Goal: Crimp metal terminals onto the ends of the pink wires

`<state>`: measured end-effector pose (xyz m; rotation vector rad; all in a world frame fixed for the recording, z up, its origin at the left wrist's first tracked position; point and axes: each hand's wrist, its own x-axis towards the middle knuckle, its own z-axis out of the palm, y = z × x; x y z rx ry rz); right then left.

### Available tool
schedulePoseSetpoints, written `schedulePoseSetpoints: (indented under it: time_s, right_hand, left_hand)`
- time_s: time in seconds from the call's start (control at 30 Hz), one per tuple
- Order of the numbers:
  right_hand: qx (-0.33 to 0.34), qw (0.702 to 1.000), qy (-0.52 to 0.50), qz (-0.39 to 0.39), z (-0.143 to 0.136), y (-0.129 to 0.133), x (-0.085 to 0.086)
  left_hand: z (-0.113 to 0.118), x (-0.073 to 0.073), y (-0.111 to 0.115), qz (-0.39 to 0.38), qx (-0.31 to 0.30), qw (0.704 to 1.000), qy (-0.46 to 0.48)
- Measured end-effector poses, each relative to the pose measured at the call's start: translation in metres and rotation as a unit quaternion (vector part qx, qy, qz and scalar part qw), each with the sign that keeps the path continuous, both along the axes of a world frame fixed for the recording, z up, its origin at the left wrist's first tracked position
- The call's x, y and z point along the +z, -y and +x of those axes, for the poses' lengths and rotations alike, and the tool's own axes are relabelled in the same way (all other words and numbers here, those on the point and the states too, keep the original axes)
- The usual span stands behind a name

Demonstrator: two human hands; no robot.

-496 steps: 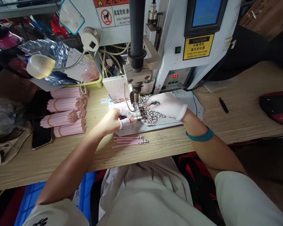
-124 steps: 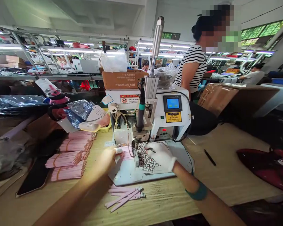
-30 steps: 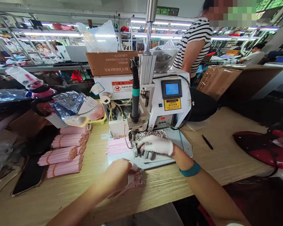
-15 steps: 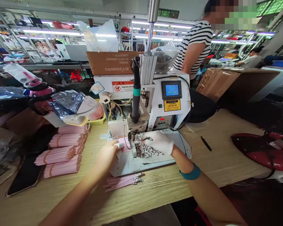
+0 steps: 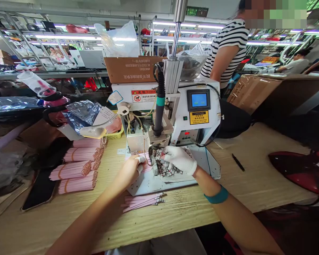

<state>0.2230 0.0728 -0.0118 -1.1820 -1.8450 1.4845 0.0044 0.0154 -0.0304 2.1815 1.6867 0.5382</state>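
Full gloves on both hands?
No, the right hand wears a white glove, but the left hand has only white finger covers, its back bare.

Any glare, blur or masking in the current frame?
Head view: tube lights glare white; head view: the left hand looks slightly soft; head view: pixelation hides part of the co-worker; head view: small pieces by the right hand blend together.
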Motion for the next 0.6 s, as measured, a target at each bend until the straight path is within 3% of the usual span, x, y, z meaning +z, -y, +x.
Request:
schedulePoseSetpoints:
  time_s: [0.17,0.33,0.43,0.6]
  right_hand:
    - [0.003,0.994,-0.075,-0.081,-0.005,0.003,0.0]
    - [0.004,0.989,-0.114,-0.099,-0.01,0.006,-0.003]
    - [0.007,0.987,-0.121,-0.103,-0.01,0.005,-0.005]
    - [0.005,0.984,-0.128,-0.121,-0.01,0.006,-0.007]
  left_hand:
    - [-0.002,0.005,0.001,-0.019,0.003,1.0,0.001]
    - [-0.001,-0.005,0.0,0.014,-0.046,0.999,-0.016]
    - [0.0,-0.009,0.0,0.012,-0.043,0.999,-0.024]
    - [0.001,0.002,0.002,-0.021,-0.02,0.999,-0.013]
